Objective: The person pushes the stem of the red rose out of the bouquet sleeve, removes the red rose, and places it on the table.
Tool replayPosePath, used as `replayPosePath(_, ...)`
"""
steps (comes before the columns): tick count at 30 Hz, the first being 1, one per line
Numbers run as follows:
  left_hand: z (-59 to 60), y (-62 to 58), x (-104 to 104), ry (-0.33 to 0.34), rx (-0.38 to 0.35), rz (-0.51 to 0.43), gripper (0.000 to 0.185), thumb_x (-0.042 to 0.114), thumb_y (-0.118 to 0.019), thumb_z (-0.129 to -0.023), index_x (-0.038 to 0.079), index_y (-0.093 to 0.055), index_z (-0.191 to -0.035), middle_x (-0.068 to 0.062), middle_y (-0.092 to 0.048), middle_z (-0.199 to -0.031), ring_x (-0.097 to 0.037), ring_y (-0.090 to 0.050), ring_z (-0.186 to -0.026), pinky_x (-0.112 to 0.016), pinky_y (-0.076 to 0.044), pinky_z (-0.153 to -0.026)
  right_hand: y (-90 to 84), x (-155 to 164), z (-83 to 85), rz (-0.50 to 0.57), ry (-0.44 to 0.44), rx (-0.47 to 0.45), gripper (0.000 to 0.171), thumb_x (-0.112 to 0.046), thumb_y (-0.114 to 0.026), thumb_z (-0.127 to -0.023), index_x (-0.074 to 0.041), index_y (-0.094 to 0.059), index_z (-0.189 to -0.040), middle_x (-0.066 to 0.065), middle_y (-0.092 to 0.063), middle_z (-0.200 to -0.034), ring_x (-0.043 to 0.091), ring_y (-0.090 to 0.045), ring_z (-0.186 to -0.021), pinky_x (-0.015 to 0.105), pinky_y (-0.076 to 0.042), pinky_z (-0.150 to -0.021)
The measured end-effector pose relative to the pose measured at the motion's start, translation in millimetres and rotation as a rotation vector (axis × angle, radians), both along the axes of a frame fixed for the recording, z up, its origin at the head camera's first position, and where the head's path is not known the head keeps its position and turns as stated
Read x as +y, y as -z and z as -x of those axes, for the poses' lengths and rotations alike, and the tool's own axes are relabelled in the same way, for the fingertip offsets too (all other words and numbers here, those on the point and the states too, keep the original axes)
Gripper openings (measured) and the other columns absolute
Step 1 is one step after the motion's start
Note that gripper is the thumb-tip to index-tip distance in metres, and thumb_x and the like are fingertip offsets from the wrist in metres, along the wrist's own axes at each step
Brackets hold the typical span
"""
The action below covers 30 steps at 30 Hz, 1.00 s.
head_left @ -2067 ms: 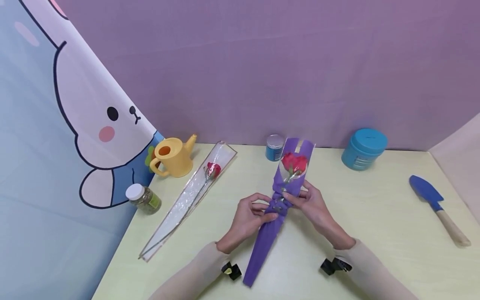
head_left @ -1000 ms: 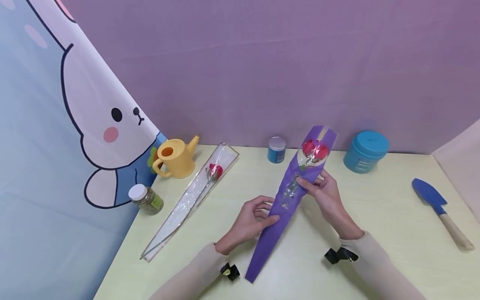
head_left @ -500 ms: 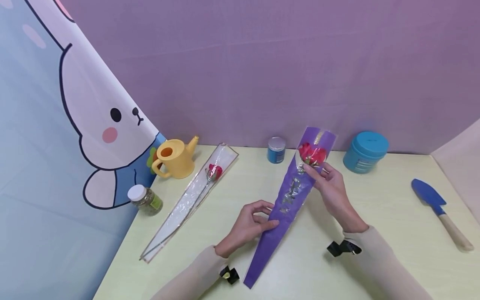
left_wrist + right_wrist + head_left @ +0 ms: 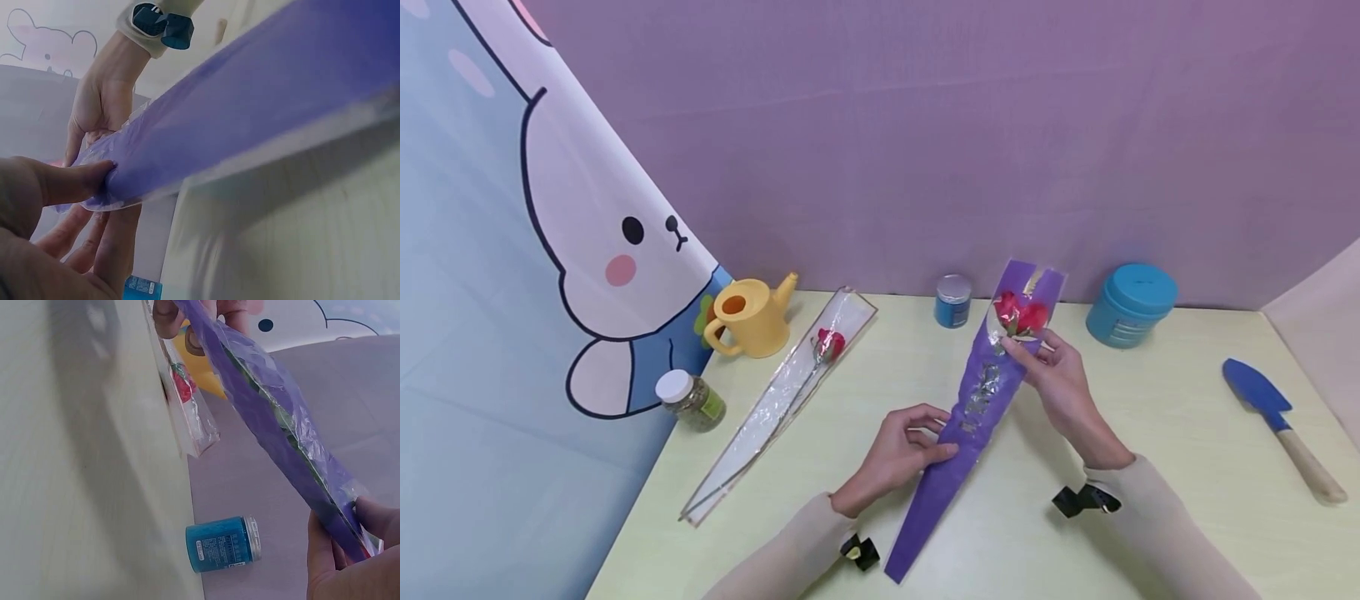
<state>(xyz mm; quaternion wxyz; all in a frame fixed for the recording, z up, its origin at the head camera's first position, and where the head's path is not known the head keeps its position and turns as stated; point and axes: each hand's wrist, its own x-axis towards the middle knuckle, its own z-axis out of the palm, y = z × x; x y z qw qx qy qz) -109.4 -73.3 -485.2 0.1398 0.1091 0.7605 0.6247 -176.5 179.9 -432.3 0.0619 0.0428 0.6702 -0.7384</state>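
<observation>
Purple cellophane flower sleeve (image 4: 973, 408), long and tapered, holds a single red rose (image 4: 1019, 315) near its wide end and is lifted off the pale yellow-green table (image 4: 1150, 417), slanting from the narrow tip near the front edge up toward the purple backdrop. Left hand (image 4: 898, 454) pinches the sleeve at mid-length: thumb pressed on one face, fingers curled beneath it, as the left wrist view confirms (image 4: 75, 181). Right hand (image 4: 1060, 383) grips the wide end just below the bloom, thumb and fingers closed on the wrapping; the right wrist view shows its fingertips (image 4: 375, 519) clamped on the sleeve edge. Both forearms wear cream sleeves.

A second rose in a clear sleeve (image 4: 782, 392) lies flat on the table, well apart to the left of the purple one. Beyond it stands a yellow watering can (image 4: 751, 317), and near the left edge a small white-lidded jar (image 4: 688, 398) lies on its side. A small blue jar with a silver lid (image 4: 953, 300) stands at the back, just beside the raised bloom. A larger teal lidded tub (image 4: 1131, 304) stands to the right, and a blue trowel with a wooden handle (image 4: 1277, 421) lies near the right edge.
</observation>
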Motion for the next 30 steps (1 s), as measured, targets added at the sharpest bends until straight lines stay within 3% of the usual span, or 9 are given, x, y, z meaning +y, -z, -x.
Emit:
replayPosePath(4,-0.9,0.7,2,-0.008,0.012,-0.019,0.033,0.009,-0.084,-0.087,0.007,-0.073,-0.118,-0.020,-0.075,-0.106,-0.007,-0.067,-0.069,-0.020,-0.055,-0.059,1.5,-1,-2.1,-0.037,0.007,-0.014,0.071,-0.035,-0.073,-0.098,-0.004,-0.041,-0.154,-0.020,-0.077,-0.094,-0.001,-0.074,-0.094,0.015,-0.058,-0.088)
replayPosePath(11,-1.2,3.8,3,-0.009,0.047,-0.042,0.031,0.010,-0.082,-0.088,0.008,-0.074,-0.118,-0.015,-0.075,-0.103,-0.006,-0.069,-0.067,-0.025,-0.058,-0.055,8.9,-4,-4.3,-0.063,0.008,-0.009,0.044,-0.029,-0.073,-0.099,-0.008,-0.054,-0.133,-0.022,-0.078,-0.090,0.000,-0.075,-0.089,0.018,-0.060,-0.085)
replayPosePath(17,-0.5,2.2,3,-0.034,0.055,-0.080,0.032,0.009,-0.082,-0.088,0.009,-0.075,-0.120,-0.018,-0.076,-0.106,-0.007,-0.072,-0.070,-0.024,-0.059,-0.057,15.6,-9,-10.0,-0.066,-0.031,-0.015,0.055,-0.023,-0.072,-0.100,-0.003,-0.050,-0.146,-0.021,-0.079,-0.095,0.000,-0.075,-0.091,0.021,-0.061,-0.088)
replayPosePath(20,0.1,2.9,5,-0.046,0.061,-0.096,0.031,0.009,-0.082,-0.088,0.008,-0.075,-0.119,-0.019,-0.075,-0.107,-0.007,-0.072,-0.071,-0.024,-0.060,-0.059,18.3,-13,-13.5,-0.065,-0.056,-0.008,0.054,-0.022,-0.072,-0.100,0.000,-0.050,-0.144,-0.019,-0.079,-0.096,0.001,-0.076,-0.092,0.022,-0.061,-0.089)
replayPosePath(30,-0.6,3.0,12,-0.111,0.090,-0.155,0.028,0.006,-0.081,-0.089,0.005,-0.076,-0.117,-0.022,-0.076,-0.107,-0.006,-0.072,-0.071,-0.022,-0.059,-0.060,29.8,-29,-25.4,-0.106,-0.140,-0.005,0.059,-0.023,-0.075,-0.098,-0.005,-0.051,-0.148,-0.008,-0.081,-0.108,0.001,-0.074,-0.097,0.021,-0.060,-0.088)
